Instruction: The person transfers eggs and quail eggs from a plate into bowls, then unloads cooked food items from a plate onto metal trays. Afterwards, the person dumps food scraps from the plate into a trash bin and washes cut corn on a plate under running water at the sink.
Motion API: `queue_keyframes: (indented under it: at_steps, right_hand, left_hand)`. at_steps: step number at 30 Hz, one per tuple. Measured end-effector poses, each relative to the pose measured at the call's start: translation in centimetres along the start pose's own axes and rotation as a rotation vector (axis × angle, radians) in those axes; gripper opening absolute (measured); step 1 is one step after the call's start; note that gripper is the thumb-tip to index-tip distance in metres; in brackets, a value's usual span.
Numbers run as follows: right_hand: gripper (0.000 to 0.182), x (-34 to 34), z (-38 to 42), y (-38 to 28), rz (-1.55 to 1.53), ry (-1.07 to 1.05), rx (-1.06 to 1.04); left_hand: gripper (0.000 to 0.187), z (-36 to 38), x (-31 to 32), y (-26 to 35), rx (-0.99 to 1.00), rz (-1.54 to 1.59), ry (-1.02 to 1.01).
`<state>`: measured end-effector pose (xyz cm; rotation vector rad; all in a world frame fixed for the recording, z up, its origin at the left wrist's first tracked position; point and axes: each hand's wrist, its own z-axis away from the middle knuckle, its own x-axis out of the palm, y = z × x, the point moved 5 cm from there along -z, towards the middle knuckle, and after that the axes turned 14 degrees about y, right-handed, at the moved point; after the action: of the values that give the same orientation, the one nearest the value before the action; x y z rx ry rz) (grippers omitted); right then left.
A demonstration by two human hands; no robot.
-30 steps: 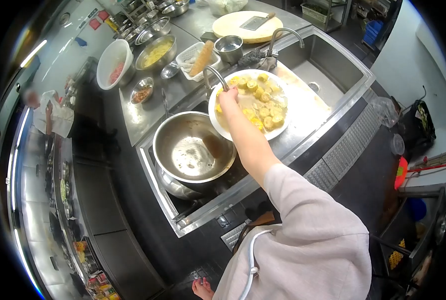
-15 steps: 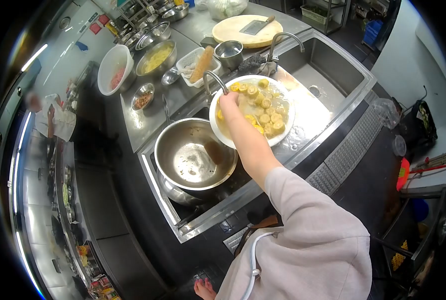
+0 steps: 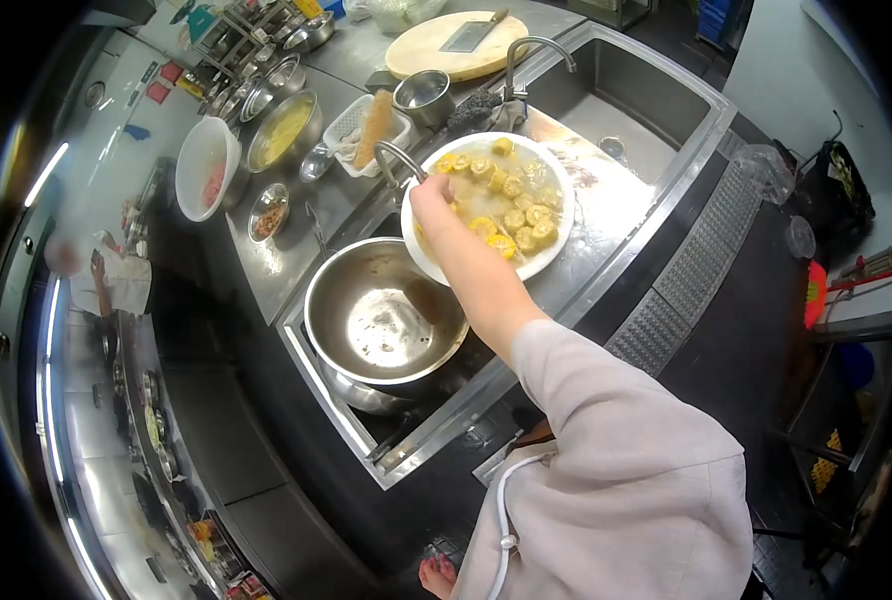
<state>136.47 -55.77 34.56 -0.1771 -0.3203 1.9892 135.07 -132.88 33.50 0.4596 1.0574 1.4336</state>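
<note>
My right hand [image 3: 433, 197] is at the tip of the curved faucet spout [image 3: 391, 150], its fingers seemingly wrapped round it and partly hidden. Just below the hand, a white bowl [image 3: 564, 215] holds cut pieces of corn [image 3: 514, 220] in cloudy water. The bowl sits on the metal sink ledge, and my forearm crosses its left side. Left of the bowl, a large steel basin [image 3: 366, 310] stands over the near sink, with a little residue on its bottom. My left hand is out of view.
A second sink basin [image 3: 631, 120] lies to the right. Behind stand a white basket [image 3: 344, 130], a steel pot [image 3: 424, 95] and a round cutting board [image 3: 416, 50] bearing a cleaver [image 3: 466, 36]. Several bowls of food line the left counter. Another person [image 3: 116, 275] stands far left.
The whole view has shifted slightly as my head moved. My right hand stays at the spout tip, over the bowl's left edge. The bowl and basin appear to stay in place.
</note>
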Motion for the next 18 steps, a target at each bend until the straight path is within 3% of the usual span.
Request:
queue_keyframes:
  at_steps: [5,8,11,13,18]
  right_hand:
    - [0.047,1.5,-3.4,1.9,-0.092,-0.003,0.024]
    - [0.046,2.4,-4.6,2.8,-0.497,-0.206,0.241]
    - [0.020,2.1,-4.6,2.5,-0.525,-0.391,0.150]
    - [0.015,1.2,-4.5,2.9,-0.683,-0.403,0.289]
    - [0.020,-0.2,-4.0,3.6,-0.633,-0.375,0.269]
  left_hand:
    - [0.031,1.5,0.3,1.1,-0.006,-0.018,-0.006]
    - [0.031,2.3,0.4,1.5,-0.009,-0.024,-0.006]
    - [0.032,3.0,0.5,1.7,-0.011,-0.027,-0.002]
    - [0.032,3.5,0.5,1.9,-0.013,-0.032,0.004]
    - [0.032,4.6,0.7,2.1,-0.025,-0.038,0.015]
